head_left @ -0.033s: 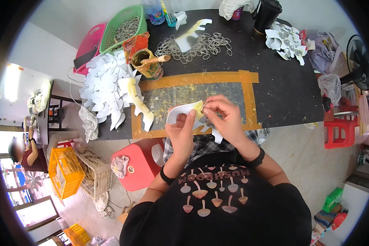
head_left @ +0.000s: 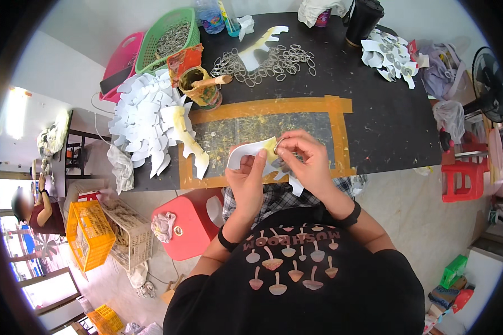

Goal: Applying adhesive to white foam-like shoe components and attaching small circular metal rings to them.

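Observation:
My left hand (head_left: 247, 178) grips a white cut-out piece (head_left: 245, 151) with scalloped edges and a yellowish, glue-like smear, its thumb pressed on top. At the smeared edge, my right hand (head_left: 306, 162) pinches a thin metal ring (head_left: 278, 143), partly covered by the fingers. Both hands are above a worktop board (head_left: 229, 127) framed in brown tape. Left of it, a smeared white piece (head_left: 184, 134) leans against a heap of similar white pieces (head_left: 140, 114). Beyond the board lie loose oval metal rings (head_left: 288, 62), with another smeared piece (head_left: 257, 53) on them.
A glue-stained pot (head_left: 198, 92) with a brush (head_left: 212, 81) across it stands behind the heap. Further back are a green basket (head_left: 193, 36) of metal parts and a pink basket (head_left: 127, 53). At the right are finished-looking pieces (head_left: 391, 56), a black tumbler (head_left: 364, 22) and a fan (head_left: 490, 84).

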`<state>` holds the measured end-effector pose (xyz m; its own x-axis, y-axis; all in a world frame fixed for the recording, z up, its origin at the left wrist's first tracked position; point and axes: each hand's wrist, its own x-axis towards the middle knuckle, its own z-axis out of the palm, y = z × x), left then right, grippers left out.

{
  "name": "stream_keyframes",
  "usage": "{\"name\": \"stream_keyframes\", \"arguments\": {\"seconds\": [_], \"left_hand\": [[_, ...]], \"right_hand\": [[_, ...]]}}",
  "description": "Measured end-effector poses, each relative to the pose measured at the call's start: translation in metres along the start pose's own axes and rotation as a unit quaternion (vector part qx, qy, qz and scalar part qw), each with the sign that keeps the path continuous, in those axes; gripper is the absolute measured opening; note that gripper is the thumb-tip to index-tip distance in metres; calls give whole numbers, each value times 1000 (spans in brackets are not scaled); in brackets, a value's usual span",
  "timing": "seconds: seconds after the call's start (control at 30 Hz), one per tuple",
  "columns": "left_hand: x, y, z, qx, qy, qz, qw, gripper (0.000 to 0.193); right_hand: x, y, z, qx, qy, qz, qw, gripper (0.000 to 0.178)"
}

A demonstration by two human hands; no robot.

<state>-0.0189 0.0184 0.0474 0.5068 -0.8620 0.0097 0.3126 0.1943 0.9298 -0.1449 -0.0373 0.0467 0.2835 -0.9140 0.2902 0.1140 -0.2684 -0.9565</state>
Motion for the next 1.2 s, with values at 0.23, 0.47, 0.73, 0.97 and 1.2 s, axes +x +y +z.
{"name": "stream_keyframes", "arguments": {"seconds": [0.23, 0.47, 0.73, 0.97, 1.2], "left_hand": [[-1, -2, -2, -12, -8, 11, 1000, 15], [1, 1, -1, 7, -35, 48, 998, 28], [4, 0, -9, -17, -91, 20, 995, 34], [-8, 15, 1, -143, -181, -63, 971, 57], [-19, 28, -9, -6, -187, -48, 981, 49]], "right_hand": [[-3, 1, 2, -24, 9, -1, 1000, 13], [-3, 1, 2, -71, 20, -34, 997, 15], [-2, -17, -4, -94, 9, -55, 994, 8], [-3, -30, -21, -121, 14, -85, 989, 6], [19, -90, -52, -332, -157, -97, 925, 10]]}}
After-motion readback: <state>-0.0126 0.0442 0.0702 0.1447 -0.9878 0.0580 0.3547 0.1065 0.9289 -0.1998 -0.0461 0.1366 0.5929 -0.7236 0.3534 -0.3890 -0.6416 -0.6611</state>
